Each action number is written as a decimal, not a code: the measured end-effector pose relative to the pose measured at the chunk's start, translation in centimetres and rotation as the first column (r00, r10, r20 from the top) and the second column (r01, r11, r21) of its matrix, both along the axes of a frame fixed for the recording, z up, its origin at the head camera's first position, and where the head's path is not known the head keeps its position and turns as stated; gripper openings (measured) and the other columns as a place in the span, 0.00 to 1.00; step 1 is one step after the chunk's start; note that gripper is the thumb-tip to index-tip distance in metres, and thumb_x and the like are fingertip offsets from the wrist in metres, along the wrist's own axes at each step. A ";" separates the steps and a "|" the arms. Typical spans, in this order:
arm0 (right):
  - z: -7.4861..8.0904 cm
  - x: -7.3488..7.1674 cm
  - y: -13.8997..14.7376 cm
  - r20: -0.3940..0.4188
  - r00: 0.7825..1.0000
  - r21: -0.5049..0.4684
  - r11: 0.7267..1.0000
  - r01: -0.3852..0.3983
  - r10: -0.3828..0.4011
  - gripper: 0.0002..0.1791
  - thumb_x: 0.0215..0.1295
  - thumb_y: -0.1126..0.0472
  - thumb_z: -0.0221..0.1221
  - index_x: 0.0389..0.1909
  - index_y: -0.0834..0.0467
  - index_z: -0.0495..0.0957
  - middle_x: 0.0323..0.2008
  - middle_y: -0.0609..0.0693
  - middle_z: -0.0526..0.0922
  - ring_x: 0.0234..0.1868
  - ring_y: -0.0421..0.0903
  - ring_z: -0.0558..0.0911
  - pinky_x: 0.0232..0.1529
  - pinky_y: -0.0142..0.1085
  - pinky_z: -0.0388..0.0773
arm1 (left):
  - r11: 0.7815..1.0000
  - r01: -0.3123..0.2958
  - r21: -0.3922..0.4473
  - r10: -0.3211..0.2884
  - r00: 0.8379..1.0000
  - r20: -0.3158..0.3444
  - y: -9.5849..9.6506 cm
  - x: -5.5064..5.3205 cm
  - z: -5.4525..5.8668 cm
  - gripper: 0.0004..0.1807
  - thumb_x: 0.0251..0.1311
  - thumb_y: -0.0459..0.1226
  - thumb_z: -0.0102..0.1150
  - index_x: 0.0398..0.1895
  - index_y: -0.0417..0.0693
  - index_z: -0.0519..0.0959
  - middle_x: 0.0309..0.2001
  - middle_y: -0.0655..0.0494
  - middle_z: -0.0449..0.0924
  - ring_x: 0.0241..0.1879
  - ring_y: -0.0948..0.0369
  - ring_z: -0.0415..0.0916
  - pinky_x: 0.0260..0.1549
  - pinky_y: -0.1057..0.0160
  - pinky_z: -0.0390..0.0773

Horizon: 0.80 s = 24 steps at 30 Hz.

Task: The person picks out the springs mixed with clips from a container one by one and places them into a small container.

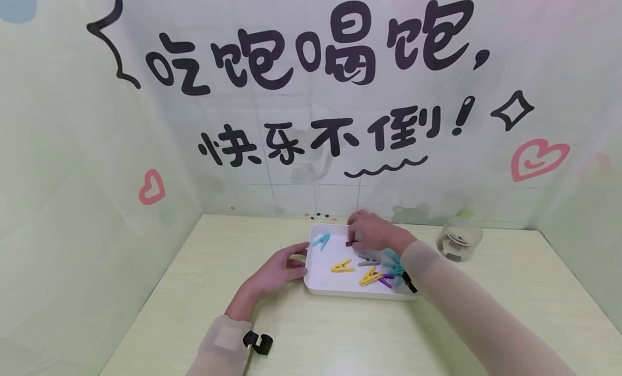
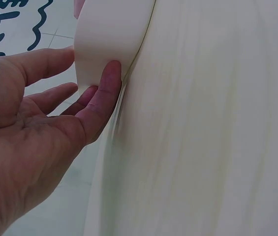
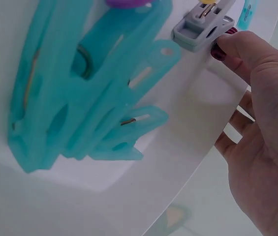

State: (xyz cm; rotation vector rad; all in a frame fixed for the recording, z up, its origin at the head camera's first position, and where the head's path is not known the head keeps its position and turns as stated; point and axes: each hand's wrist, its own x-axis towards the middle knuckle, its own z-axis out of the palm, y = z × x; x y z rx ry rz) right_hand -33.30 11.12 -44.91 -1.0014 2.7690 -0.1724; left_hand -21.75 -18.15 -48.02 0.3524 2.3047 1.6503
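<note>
A white tray [image 1: 335,293] holds several plastic clothes pegs. My left hand [image 1: 278,272] rests against its left end; in the left wrist view, extended fingers [image 2: 110,81] touch the outer wall. My right hand [image 1: 371,233] is at the tray's far wall, pinching a small dark red object [image 3: 219,52] between thumb and finger; I cannot tell its kind. Right beside it lies a grey peg [image 3: 194,33]. Teal pegs [image 3: 104,93] are heaped near the right end, partly under the right forearm. Two yellow pegs [image 1: 343,266], a purple peg [image 1: 385,279] and a lone teal peg [image 1: 321,241] lie about.
A clear glass jar [image 1: 459,241] with dark things at its bottom stands right of the tray, beyond the right sleeve. The pale wooden table [image 1: 233,241] ends at a printed cloth backdrop [image 1: 291,203] behind, with similar sheets at both sides.
</note>
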 end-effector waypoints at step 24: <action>2.7 1.1 3.8 0.023 0.998 -0.183 0.981 0.061 -0.058 0.05 0.69 0.57 0.70 0.43 0.46 0.86 0.48 0.44 0.81 0.52 0.49 0.78 0.59 0.46 0.80 | 1.000 0.002 0.001 -0.002 1.000 0.007 0.0 0.1 0.2 0.35 0.72 0.26 0.61 0.81 0.37 0.63 0.70 0.42 0.71 0.60 0.48 0.77 0.54 0.55 0.86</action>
